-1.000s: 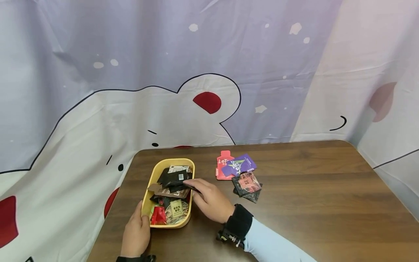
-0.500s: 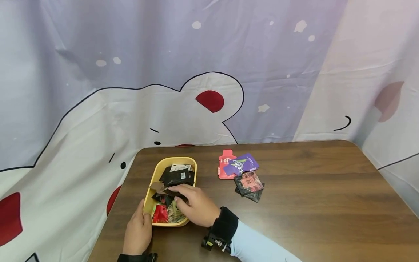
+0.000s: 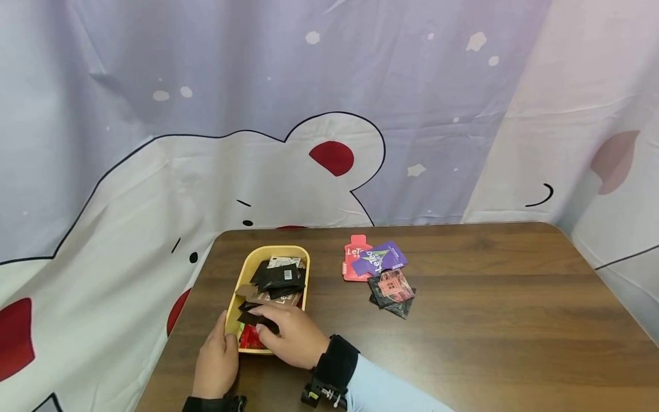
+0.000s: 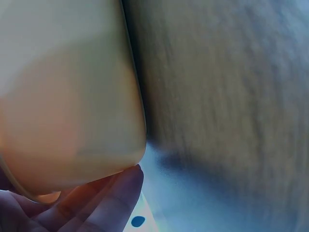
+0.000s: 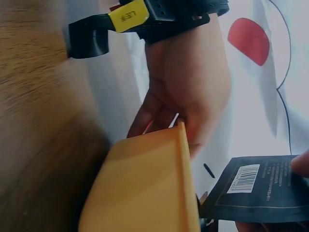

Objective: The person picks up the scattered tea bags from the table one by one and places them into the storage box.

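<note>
Item 1: my left hand [image 3: 216,361], fingers and thumb curled round the near left corner of the yellow tray [image 3: 246,267], holding it on the wooden table [image 3: 489,320]; in the left wrist view my fingertips [image 4: 113,198] press the tray's outer wall [image 4: 67,96].

Item 2: my right hand [image 3: 287,335], reaching over the tray's near end, fingers pinching a black sachet [image 3: 254,317] that lies on the pile inside; the right wrist view shows a black sachet with a barcode [image 5: 258,188] at my fingers.

Item 3: tray contents beyond my right hand, namely dark sachets [image 3: 278,277], a brown one, a red one just beside my left thumb.

Item 4: further to the right of my right hand, well apart from the tray: a red pouch [image 3: 352,266] overlapped by a purple pouch [image 3: 383,257], with dark sachets [image 3: 392,293] just nearer me.
</note>
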Motion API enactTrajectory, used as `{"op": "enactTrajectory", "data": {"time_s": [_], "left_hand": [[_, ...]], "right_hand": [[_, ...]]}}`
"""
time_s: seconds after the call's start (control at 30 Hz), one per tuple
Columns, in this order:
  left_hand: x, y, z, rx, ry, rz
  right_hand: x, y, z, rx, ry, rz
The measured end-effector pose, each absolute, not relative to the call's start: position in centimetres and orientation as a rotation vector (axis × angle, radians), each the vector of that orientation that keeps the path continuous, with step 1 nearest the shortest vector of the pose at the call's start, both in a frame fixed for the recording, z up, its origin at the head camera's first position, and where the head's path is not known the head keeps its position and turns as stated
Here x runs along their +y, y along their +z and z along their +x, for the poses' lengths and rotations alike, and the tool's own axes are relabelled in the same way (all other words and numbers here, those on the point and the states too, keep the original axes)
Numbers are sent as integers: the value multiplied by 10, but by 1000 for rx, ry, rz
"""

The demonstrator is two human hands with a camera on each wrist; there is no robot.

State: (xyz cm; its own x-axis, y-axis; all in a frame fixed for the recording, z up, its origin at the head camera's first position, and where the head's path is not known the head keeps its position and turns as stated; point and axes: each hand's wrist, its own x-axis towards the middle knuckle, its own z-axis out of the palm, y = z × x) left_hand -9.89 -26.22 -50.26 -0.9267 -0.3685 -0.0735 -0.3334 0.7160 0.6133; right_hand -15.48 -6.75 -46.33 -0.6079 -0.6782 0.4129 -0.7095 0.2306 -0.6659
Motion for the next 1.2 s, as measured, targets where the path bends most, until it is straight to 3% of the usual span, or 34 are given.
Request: {"op": "enactTrajectory", "data": {"time_s": [1.2], "left_hand": [[-260, -503, -101, -2858, -1023, 609]], "right_hand": [[-55, -480, -167, -2415, 1314, 1348]]}}
